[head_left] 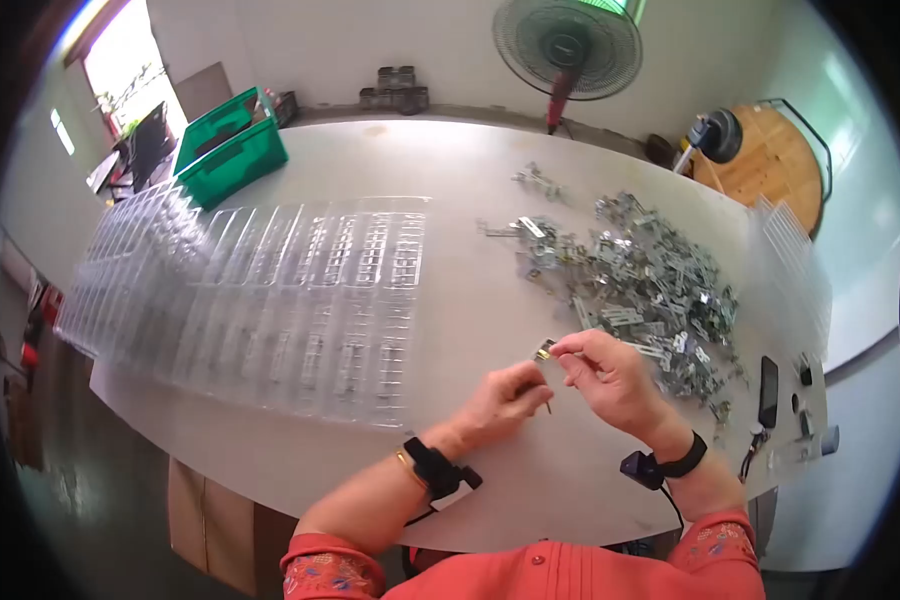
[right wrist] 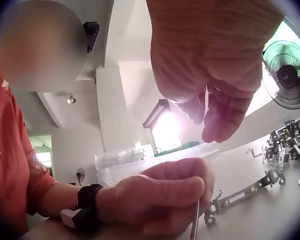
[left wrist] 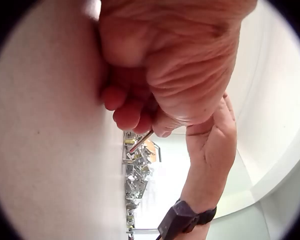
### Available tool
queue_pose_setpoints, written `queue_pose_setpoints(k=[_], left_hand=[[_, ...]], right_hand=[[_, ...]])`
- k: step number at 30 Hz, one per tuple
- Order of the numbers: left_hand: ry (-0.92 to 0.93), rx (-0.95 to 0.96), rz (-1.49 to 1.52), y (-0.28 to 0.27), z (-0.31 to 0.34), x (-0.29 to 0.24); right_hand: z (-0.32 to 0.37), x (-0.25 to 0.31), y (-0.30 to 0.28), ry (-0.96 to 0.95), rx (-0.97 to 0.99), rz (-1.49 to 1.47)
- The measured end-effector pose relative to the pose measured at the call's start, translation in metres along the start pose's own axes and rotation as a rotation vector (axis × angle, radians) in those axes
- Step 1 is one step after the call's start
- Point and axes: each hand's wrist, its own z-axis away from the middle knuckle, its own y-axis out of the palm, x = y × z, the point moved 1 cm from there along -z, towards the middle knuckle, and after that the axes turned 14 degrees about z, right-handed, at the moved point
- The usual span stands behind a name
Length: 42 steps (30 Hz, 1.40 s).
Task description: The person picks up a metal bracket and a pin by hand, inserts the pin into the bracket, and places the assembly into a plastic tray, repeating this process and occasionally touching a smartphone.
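My left hand point(head_left: 505, 398) is low over the table with fingers curled. It pinches a thin metal rod point(right wrist: 195, 220) that sticks out past thumb and fingertips; the rod's rest is hidden in the hand. To its right, my right hand point(head_left: 610, 375) is raised, fingers loosely bent toward the left hand. In the right wrist view nothing shows between its fingertips. A small brass-and-dark metal piece point(head_left: 544, 350) appears right at those fingertips in the head view. A long metal bracket with holes point(right wrist: 245, 196) shows just beyond the left hand.
A heap of metal brackets point(head_left: 660, 285) spreads over the table's right half. Clear plastic compartment trays point(head_left: 270, 320) stand at the left, a green crate point(head_left: 235, 165) behind them. A phone point(head_left: 768, 390) lies at the right edge; a fan point(head_left: 568, 48) stands beyond the table.
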Motion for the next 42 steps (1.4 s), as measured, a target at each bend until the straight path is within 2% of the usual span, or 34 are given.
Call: queue_pose_setpoints(k=[2,3,4,6,10,13,16,20,22,23,25,26,28,32,34,35,37,39,42], left_hand=[[0.011,-0.112,0.128,-0.021,0.016,-0.006],[-0.008,-0.096,0.127,-0.021,0.016,-0.01],[-0.061,-0.179,0.234,0.006,-0.003,-0.011],[-0.105,-0.317,0.342,0.005,-0.005,-0.017],[-0.124,-0.352,0.307,0.015,-0.004,-0.023],[-0.108,-0.302,0.221,0.026,-0.007,-0.029],[-0.089,-0.28,0.094,0.036,-0.014,-0.036],[-0.148,-0.283,0.103,0.034,-0.026,-0.04],[-0.012,-0.388,0.003,0.031,-0.032,-0.036],[-0.019,-0.387,-0.001,0.031,-0.036,-0.034],[0.1,-0.446,-0.653,0.03,-0.043,-0.034],[0.096,-0.443,-0.654,0.03,-0.046,-0.035],[0.233,-0.402,-1.06,0.033,-0.049,-0.04],[0.347,-0.328,-1.172,0.033,-0.053,-0.037],[0.17,-0.226,-1.103,0.029,-0.048,-0.028],[0.19,-0.231,-1.101,0.028,-0.047,-0.027],[0.093,-0.18,-1.117,0.028,-0.044,-0.025],[0.13,-0.187,-1.101,0.031,-0.042,-0.026],[0.072,-0.255,-0.951,0.036,-0.039,-0.026]], right_hand=[[0.002,0.019,0.018,0.007,0.029,0.036],[0.008,0.016,0.018,0.027,0.019,0.026],[0.027,-0.008,-0.007,0.029,0.04,0.025],[0.031,-0.008,-0.006,0.042,0.1,0.009],[0.037,-0.027,0.009,0.015,0.131,-0.074],[0.033,-0.034,0.011,0.088,0.184,-0.24],[0.031,-0.043,0.011,0.092,0.193,-0.342],[0.028,-0.049,0.004,0.107,0.168,-0.423],[0.024,-0.052,-0.006,0.123,0.1,-0.414],[0.023,-0.054,-0.009,0.126,0.099,-0.421],[0.022,-0.06,-0.017,0.196,0.038,-0.465],[0.022,-0.064,-0.017,0.208,0.013,-0.537],[0.021,-0.065,-0.024,0.227,0.002,-0.548],[0.021,-0.066,-0.029,0.249,0.002,-0.56],[0.021,-0.065,-0.025,0.231,-0.003,-0.557],[0.021,-0.065,-0.023,0.22,-0.004,-0.558],[0.02,-0.067,-0.018,0.222,0.001,-0.565],[0.016,-0.07,-0.013,0.107,-0.085,-0.357],[0.013,-0.067,-0.015,0.05,-0.137,-0.267]])
